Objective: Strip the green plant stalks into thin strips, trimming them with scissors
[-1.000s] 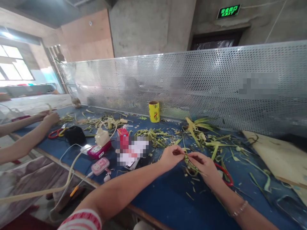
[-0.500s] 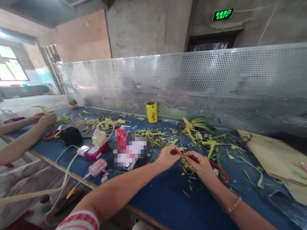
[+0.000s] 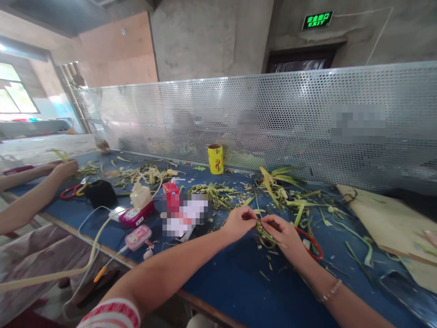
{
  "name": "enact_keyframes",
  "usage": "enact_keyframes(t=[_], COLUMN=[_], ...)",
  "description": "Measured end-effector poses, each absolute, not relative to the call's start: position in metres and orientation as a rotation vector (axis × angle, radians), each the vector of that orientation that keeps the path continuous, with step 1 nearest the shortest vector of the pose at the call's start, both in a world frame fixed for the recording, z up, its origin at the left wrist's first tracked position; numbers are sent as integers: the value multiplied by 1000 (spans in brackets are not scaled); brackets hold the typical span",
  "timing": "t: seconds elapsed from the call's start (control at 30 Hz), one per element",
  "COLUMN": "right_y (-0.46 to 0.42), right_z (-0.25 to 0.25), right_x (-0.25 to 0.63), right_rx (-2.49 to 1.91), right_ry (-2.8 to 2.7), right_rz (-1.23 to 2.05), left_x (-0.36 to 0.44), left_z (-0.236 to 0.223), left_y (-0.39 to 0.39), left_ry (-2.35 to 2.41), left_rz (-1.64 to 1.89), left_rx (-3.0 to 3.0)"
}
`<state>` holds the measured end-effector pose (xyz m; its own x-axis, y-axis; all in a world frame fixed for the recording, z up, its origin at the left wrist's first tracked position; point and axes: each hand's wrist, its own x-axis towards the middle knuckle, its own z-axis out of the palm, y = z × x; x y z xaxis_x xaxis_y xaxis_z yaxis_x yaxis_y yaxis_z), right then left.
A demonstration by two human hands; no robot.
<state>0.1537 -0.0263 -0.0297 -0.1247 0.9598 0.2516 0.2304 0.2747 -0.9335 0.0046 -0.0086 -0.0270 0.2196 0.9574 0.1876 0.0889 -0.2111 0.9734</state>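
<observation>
Over the blue table [image 3: 232, 282], my left hand [image 3: 241, 222] and my right hand [image 3: 278, 228] meet at the fingertips, both pinching a narrow green plaited strip of leaf [image 3: 264, 233]. The strip hangs down beneath my right hand, partly hidden by it. Just beyond my fingers lie loose green and yellowish leaf strips [image 3: 302, 205]. Red-handled scissors [image 3: 316, 248] rest partly behind my right wrist. To the left of my left hand is a heap of small green plaited pieces [image 3: 215, 193].
A yellow roll [image 3: 215, 159] stands by the perforated metal screen [image 3: 293, 118]. Further left are a magenta power strip [image 3: 136, 216], a pink device [image 3: 138, 237], a black object [image 3: 100, 194] and cables. Another person's hands [image 3: 64, 168] work at far left. Cardboard [image 3: 385, 223] lies right.
My hands stay almost in place, still pinching the plaited leaf strip. Only a slight shift of the whole view shows.
</observation>
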Motion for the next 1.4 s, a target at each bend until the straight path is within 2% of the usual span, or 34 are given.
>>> enact_keyframes(t=[1.4], right_y=[-19], right_z=[-52], right_x=[159], right_rx=[-1098], right_ry=[-1608], right_rz=[891], left_x=[4], left_z=[-30], left_y=[-11], left_ry=[1074], left_rz=[1149], left_rx=[1536])
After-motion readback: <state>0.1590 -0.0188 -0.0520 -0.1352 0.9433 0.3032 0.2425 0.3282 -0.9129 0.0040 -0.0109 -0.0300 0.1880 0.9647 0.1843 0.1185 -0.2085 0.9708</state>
